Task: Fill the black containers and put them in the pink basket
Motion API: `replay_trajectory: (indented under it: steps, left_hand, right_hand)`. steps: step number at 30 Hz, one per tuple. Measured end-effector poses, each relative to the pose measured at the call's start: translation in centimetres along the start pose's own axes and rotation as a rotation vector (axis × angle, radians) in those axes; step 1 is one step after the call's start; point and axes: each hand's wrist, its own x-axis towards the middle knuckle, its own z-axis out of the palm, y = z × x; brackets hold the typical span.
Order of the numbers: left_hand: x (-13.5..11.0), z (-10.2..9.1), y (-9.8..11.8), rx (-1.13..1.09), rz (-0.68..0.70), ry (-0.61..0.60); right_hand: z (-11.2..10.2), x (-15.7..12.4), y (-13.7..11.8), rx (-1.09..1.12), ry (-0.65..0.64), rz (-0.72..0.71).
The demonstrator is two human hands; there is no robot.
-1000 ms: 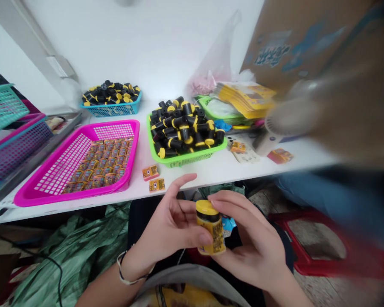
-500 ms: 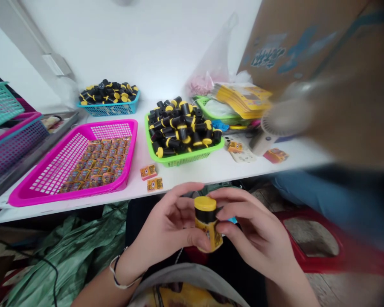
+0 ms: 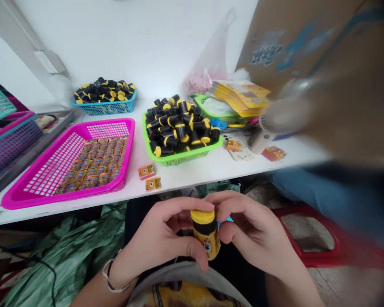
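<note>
Holds a small canister (image 3: 207,230) above the lap, just in front of the near edge of the white table (image 3: 185,181). Grasps it with the left hand (image 3: 168,236), index finger laid across the top, thumb curved beside the lower body. Bends the fingers of the right hand (image 3: 248,234) inward at the opposite side, thumb and fingertips close against the wall; cannot tell whether pinching it, pulling at the label's edge or merely touching.

Shows a smooth, round yellow plastic cap (image 3: 202,218), a dark band beneath, then a glossy yellow label (image 3: 208,245) with a dark printed figure, wrapped round a straight cylinder. Points cap-up, base toward the lap. Runs near upright along the long axis, leaning a little, with the cap end to the left and the base to the right.

Beyond, on smooth white: a lattice-walled pink basket (image 3: 130,147) with rows of small printed barrels (image 3: 99,164); a green basket (image 3: 182,158) heaped with matte black cylinders (image 3: 176,123), yellow-capped, lying every way; a similarly heaped blue basket (image 3: 112,108) farther back. Between pink and green, nearer the edge, two flat orange label stacks (image 3: 150,178). Under the table at left, crinkled green sheeting (image 3: 92,238).
</note>
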Motion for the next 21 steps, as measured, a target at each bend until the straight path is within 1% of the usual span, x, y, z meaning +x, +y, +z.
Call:
replay_trajectory:
  steps: [2, 4, 6, 8, 12, 15, 18, 21]
  left_hand:
    - [0.1, 0.1, -0.1, 0.169, 0.127, 0.106]
    - [0.3, 0.1, -0.5, 0.333, 0.294, 0.203]
    - [0.4, 0.0, -1.0, 0.444, 0.433, 0.236]
    - [0.4, -0.2, -1.4, 0.518, 0.513, 0.227]
    - [0.3, -0.4, -1.6, 0.602, 0.553, 0.230]
    - [0.3, -0.5, -1.5, 0.550, 0.574, 0.216]
    - [0.3, -0.5, -1.4, 0.463, 0.534, 0.181]
    - [0.2, -0.3, -1.4, 0.433, 0.489, 0.187]
  right_hand:
    - [0.6, -0.2, 0.3, 0.100, 0.093, 0.036]
    - [1.3, -0.2, 0.8, 0.176, 0.176, 0.075]
    - [1.9, 0.0, 1.3, 0.257, 0.234, 0.120]
    - [2.3, 0.2, 1.7, 0.324, 0.273, 0.152]
    - [2.4, 0.3, 2.4, 0.302, 0.287, 0.121]
    - [2.3, 0.0, 2.6, 0.265, 0.301, 0.079]
    - [2.2, -0.2, 2.8, 0.257, 0.330, 0.064]
    - [2.4, 0.0, 2.7, 0.258, 0.346, 0.080]
